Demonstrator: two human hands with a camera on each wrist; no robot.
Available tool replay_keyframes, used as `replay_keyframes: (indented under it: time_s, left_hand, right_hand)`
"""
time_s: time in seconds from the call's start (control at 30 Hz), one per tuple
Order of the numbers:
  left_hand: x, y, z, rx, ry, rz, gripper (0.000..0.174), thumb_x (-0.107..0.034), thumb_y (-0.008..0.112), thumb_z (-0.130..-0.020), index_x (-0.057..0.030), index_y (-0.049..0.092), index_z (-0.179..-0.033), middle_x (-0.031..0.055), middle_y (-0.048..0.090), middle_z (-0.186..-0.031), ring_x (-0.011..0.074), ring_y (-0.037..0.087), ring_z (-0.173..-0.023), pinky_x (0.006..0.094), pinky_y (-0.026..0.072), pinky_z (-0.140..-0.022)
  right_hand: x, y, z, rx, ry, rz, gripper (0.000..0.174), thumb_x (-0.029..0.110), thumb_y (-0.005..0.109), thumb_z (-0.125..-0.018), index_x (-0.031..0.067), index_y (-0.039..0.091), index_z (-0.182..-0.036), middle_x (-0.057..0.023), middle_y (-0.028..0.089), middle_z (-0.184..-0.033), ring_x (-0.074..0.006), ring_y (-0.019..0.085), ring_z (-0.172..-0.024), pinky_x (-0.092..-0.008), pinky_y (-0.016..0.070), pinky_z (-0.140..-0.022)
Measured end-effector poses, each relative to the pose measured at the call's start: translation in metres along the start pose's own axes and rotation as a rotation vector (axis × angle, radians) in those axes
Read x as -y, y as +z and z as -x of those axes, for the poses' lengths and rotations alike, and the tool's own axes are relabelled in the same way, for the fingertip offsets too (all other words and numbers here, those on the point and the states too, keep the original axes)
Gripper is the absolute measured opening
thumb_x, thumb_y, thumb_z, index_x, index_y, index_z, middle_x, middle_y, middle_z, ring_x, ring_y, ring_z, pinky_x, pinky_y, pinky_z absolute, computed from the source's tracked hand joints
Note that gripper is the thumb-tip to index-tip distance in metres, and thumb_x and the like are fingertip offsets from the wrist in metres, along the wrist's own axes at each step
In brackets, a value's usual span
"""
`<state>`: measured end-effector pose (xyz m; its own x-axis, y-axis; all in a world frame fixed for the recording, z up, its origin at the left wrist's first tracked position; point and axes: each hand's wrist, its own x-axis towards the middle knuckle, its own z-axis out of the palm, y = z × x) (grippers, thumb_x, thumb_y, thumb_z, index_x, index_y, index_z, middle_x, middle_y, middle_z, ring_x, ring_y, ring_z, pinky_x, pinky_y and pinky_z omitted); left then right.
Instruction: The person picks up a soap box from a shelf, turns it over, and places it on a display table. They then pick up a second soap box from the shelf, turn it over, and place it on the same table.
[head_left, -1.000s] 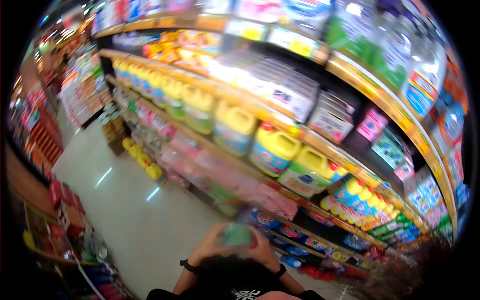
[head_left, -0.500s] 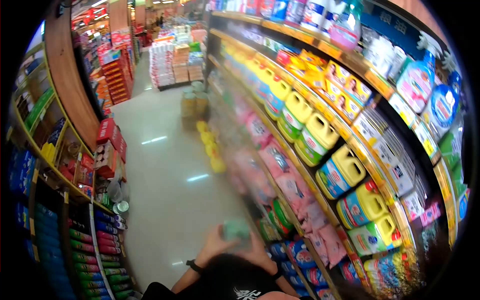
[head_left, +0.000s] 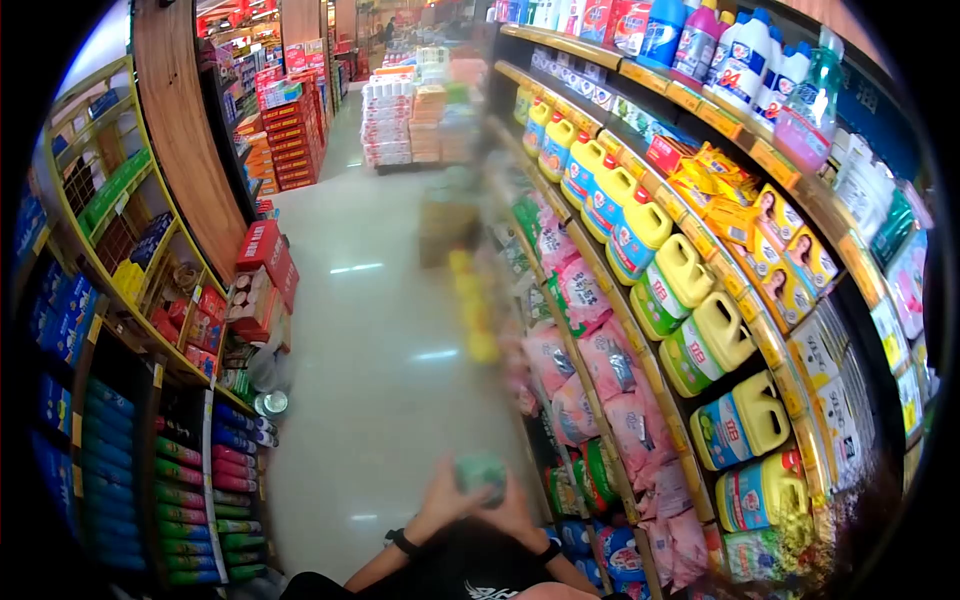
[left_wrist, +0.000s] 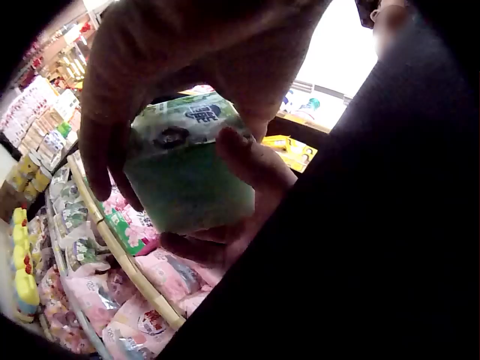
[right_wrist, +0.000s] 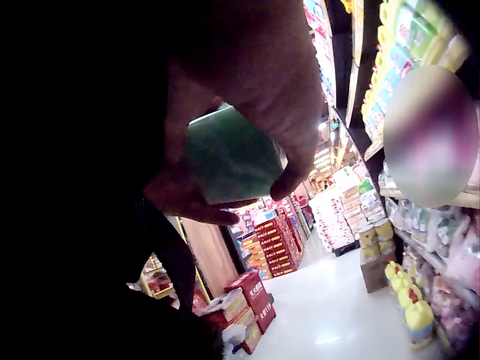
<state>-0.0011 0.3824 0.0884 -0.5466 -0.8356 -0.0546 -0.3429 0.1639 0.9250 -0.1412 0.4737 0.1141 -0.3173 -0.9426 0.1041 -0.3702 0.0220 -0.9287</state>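
In the head view, both hands hold a green block-shaped pack [head_left: 481,468] low in front of the black shirt. The left hand [head_left: 447,497] grips its left side, and the right hand [head_left: 517,515] wraps the other side. The left wrist view shows clear printed wrap with dark lettering over one face of the pack [left_wrist: 191,180]; the left fingers [left_wrist: 97,150] come down along it, with the other hand's thumb on its near edge. Fingers of both hands curl about the pack [right_wrist: 232,154] in the right wrist view, partly hiding it.
Shelves on the right hold yellow jugs [head_left: 675,285], pink bags [head_left: 630,425] and yellow packs [head_left: 745,200]. A yellow rack [head_left: 180,250] and red boxes [head_left: 268,255] line the left side. The shiny aisle floor [head_left: 390,310] runs ahead to stacked cartons [head_left: 388,125].
The head view has swung left, from facing the right-hand shelves to looking down the aisle. Both hands keep hold of the green pack, which stays before the body.
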Motion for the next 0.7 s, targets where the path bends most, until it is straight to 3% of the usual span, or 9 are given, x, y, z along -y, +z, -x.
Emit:
replay_keyframes:
  time_s: [0.1, 0.4, 0.47, 0.57, 0.7]
  left_hand:
    - [0.001, -0.012, -0.024, 0.034, 0.042, -0.034, 0.080, -0.036, 0.081, -0.085, 0.0040, 0.039, -0.141, 0.0234, 0.064, -0.118, 0.0288, 0.066, -0.108, 0.0389, 0.0526, -0.094]
    - [0.006, -0.040, -0.152, 0.054, 0.147, -0.159, 0.072, -0.033, 0.080, -0.086, 0.0048, 0.044, -0.137, 0.0192, 0.063, -0.112, 0.0276, 0.068, -0.099, 0.0395, 0.0552, -0.090]
    - [0.004, -0.050, -0.180, 0.080, 0.097, -0.195, 0.066, -0.030, 0.079, -0.088, 0.0051, 0.047, -0.134, 0.0200, 0.063, -0.113, 0.0270, 0.068, -0.101, 0.0393, 0.0560, -0.089]
    - [0.011, -0.062, -0.218, 0.056, -0.046, -0.023, 0.069, -0.044, 0.079, -0.083, 0.0032, 0.057, -0.128, 0.0242, 0.064, -0.114, 0.0373, 0.064, -0.102, 0.0453, 0.0505, -0.091]
    - [0.025, -0.073, -0.261, -0.068, -0.026, -0.057, 0.065, -0.045, 0.077, -0.085, 0.0033, 0.058, -0.124, 0.0236, 0.064, -0.109, 0.0374, 0.064, -0.097, 0.0444, 0.0513, -0.086]
  right_hand:
    - [-0.013, -0.002, -0.031, 0.071, 0.032, 0.024, 0.097, 0.032, 0.093, -0.066, 0.0021, 0.043, -0.143, -0.0220, 0.061, -0.126, -0.0333, 0.061, -0.118, -0.0434, 0.0495, -0.099]
    - [-0.064, -0.023, -0.164, 0.198, 0.084, -0.047, 0.091, 0.026, 0.093, -0.062, 0.0029, 0.046, -0.136, -0.0167, 0.061, -0.122, -0.0258, 0.061, -0.113, -0.0398, 0.0497, -0.097]
    - [-0.090, -0.016, -0.196, 0.154, 0.037, -0.068, 0.092, 0.026, 0.094, -0.061, 0.0024, 0.045, -0.136, -0.0158, 0.060, -0.121, -0.0253, 0.061, -0.112, -0.0394, 0.0498, -0.096]
    - [-0.104, -0.003, -0.239, 0.170, 0.084, -0.147, 0.095, 0.026, 0.094, -0.061, 0.0014, 0.043, -0.137, -0.0154, 0.059, -0.119, -0.0251, 0.061, -0.111, -0.0385, 0.0501, -0.096]
    - [-0.132, 0.010, -0.298, 0.240, 0.054, -0.101, 0.098, 0.029, 0.095, -0.061, 0.0014, 0.042, -0.139, -0.0157, 0.059, -0.121, -0.0248, 0.061, -0.112, -0.0381, 0.0507, -0.095]
